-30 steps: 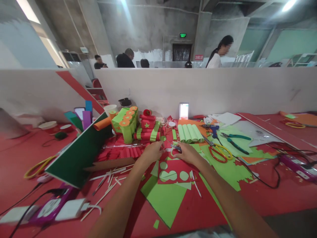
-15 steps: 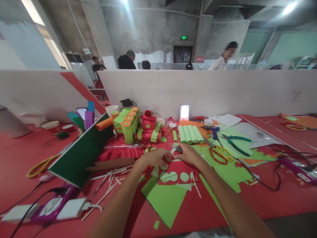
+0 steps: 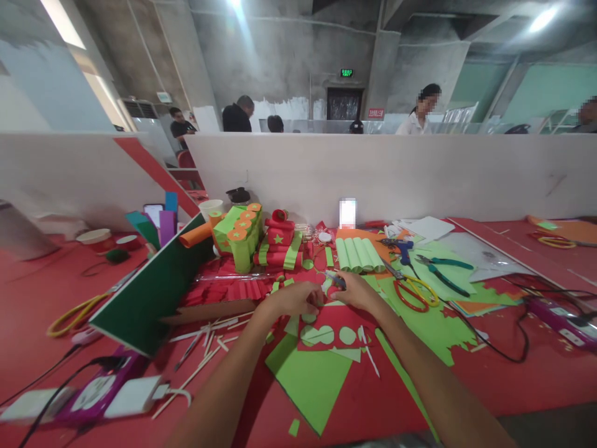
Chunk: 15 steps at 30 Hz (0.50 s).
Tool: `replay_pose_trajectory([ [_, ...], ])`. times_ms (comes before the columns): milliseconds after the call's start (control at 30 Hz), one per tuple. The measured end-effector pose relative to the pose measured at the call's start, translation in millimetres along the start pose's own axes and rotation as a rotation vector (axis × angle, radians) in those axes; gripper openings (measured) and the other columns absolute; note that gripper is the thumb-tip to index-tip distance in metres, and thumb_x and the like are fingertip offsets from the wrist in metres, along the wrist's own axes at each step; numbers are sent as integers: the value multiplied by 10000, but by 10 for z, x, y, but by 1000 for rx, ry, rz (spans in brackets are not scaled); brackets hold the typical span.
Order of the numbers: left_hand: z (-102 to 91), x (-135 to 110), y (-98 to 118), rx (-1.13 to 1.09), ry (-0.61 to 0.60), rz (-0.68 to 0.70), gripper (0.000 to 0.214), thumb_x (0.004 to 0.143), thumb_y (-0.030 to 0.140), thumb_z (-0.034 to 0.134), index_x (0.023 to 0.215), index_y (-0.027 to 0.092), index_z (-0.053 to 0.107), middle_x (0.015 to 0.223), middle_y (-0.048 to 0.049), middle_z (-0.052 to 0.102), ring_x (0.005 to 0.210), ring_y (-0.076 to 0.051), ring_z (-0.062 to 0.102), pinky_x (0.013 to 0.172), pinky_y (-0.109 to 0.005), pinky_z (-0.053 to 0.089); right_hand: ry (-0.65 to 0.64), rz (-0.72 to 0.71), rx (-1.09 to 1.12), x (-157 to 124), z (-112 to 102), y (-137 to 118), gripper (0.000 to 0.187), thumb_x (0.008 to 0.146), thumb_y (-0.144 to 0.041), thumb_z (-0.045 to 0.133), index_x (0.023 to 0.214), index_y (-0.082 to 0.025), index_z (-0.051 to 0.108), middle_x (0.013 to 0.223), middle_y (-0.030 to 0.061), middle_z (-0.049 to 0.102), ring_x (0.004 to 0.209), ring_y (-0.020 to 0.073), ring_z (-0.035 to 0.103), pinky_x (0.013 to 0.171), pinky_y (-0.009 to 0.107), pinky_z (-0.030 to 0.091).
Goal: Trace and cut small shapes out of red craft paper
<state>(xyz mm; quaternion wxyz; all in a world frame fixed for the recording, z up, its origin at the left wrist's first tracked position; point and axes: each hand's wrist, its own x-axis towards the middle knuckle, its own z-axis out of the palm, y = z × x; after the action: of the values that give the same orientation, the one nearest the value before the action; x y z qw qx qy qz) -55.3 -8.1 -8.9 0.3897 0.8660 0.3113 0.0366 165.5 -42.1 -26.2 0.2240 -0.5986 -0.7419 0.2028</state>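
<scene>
Over the red paper sheet with round holes (image 3: 336, 317), my two hands work close together. In my right hand (image 3: 357, 291) is a small grey-handled tool (image 3: 337, 283), whose kind I cannot make out. Just to its left, my left hand (image 3: 301, 298) has its fingers curled downward by the paper, and whatever they pinch is hidden. Light green shows through the round openings. Beneath lies a bright green paper sheet (image 3: 310, 379), and a thin white stick (image 3: 370, 351) rests on the right end of the red sheet.
Behind my hands stand a green-and-orange paper model (image 3: 240, 230), a red paper model (image 3: 280, 242) and light green paper rolls (image 3: 359, 254). To the right lie scissors (image 3: 413, 292), pliers (image 3: 445, 272) and a blue glue gun (image 3: 403, 247). A dark green board (image 3: 153, 292) leans at left.
My hands stay almost in place, with only slight finger movement. The paper pieces and tools on the table look unmoved. In the background, people have shifted a little.
</scene>
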Motion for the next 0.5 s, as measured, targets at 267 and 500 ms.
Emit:
replay_pose_trajectory([
  [267,-11,-45,101,30,28,-16,246,754,302,665,965,175,666,787,-26,658,683,-172,593,577,-246,402,24,8,58,-2,-78,-5,215,713,-281,719,894,-179,663,800,21,688,705,189,610,618,246,403],
  [500,-12,-40,61,-5,31,-12,259,745,312,679,964,174,669,752,-18,644,669,-171,590,574,-251,408,49,27,110,-17,-177,32,206,749,-363,683,717,-175,605,645,-13,620,618,169,568,566,238,379],
])
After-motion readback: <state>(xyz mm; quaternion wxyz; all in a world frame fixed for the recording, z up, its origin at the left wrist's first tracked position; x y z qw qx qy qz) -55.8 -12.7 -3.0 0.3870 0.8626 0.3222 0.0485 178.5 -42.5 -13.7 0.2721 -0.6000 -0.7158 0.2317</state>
